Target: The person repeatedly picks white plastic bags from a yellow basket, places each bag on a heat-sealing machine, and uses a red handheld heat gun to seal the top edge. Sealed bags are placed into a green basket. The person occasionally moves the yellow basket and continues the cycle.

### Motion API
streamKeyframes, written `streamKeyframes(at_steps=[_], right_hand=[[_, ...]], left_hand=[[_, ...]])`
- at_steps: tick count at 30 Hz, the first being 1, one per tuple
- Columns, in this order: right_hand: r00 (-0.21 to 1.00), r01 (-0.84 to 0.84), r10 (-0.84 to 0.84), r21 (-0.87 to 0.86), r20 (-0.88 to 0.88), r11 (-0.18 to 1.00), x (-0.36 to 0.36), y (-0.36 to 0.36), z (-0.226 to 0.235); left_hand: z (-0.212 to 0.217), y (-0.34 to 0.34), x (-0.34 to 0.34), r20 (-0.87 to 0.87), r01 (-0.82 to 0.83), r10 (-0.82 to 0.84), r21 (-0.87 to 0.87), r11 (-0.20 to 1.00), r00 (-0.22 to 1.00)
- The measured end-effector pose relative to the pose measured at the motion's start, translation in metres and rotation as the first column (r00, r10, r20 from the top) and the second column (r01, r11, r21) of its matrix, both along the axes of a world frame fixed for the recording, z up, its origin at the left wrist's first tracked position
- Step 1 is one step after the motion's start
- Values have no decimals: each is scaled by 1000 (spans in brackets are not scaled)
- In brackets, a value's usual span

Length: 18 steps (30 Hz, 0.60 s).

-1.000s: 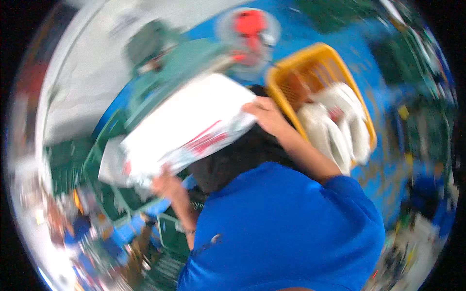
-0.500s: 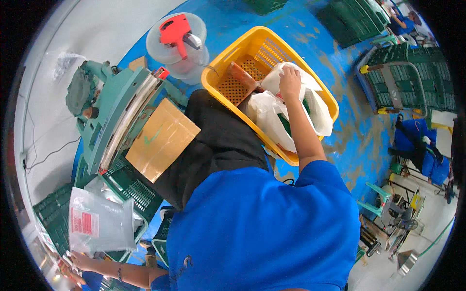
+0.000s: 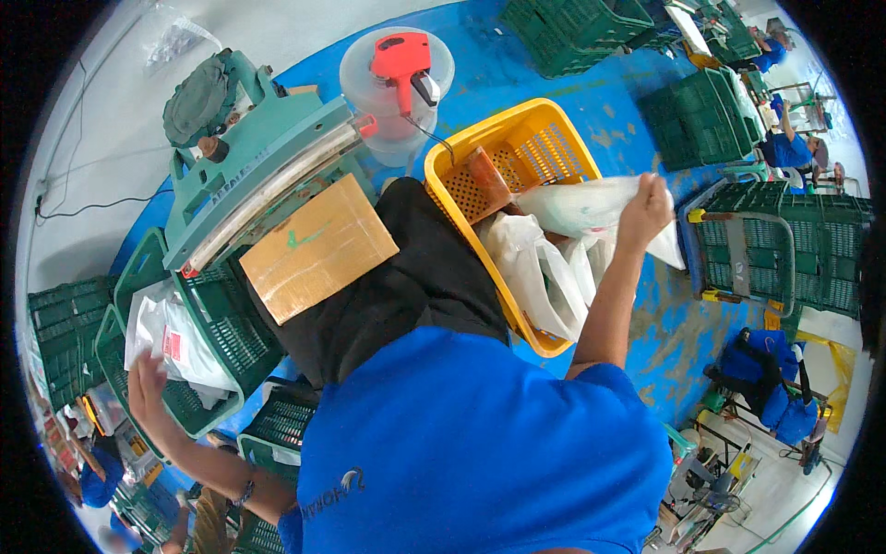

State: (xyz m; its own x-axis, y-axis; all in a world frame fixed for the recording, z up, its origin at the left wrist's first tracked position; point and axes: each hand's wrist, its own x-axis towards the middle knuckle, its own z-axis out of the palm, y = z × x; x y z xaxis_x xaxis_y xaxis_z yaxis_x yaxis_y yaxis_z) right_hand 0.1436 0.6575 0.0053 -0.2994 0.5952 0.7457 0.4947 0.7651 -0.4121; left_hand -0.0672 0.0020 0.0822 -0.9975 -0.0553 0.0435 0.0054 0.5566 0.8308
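Observation:
My right hand (image 3: 646, 214) is closed on a white plastic bag (image 3: 580, 205), stretched from the yellow basket out past its right rim. More white bags (image 3: 531, 258) lie in the front part of the yellow basket (image 3: 552, 348), and a brown block-like piece (image 3: 487, 181) is behind them. On the left, my left hand (image 3: 148, 392) is open, fingers apart, beside a green crate (image 3: 231, 355). In that crate lies a clear plastic package (image 3: 198, 349) with a red-and-white label, close to my fingertips but apart from them.
A green machine with a long bar (image 3: 258, 175) stands ahead on the left, with a cardboard piece (image 3: 318, 245) in front of it. A red pistol-shaped tool (image 3: 403, 63) rests on a translucent tub (image 3: 355, 69). Stacked green crates (image 3: 697, 120) and a loaded trolley (image 3: 784, 245) stand right.
The clear package has left my left hand and now lies in the green crate. My right hand has moved right, pulling a white bag partly out over the basket's rim. The view has shifted.

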Motion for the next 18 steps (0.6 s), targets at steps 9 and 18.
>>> streamKeyframes(at_steps=[9,18], right_hand=[[875,-413,467,303,-129,859,-79,-122,179],[157,-886,946,-383,283,262,-98,-140,188]], left_hand=[[29,411,40,-636,920,-731,-80,382,248],[12,330,6,-427,668,-525,341,661,737]])
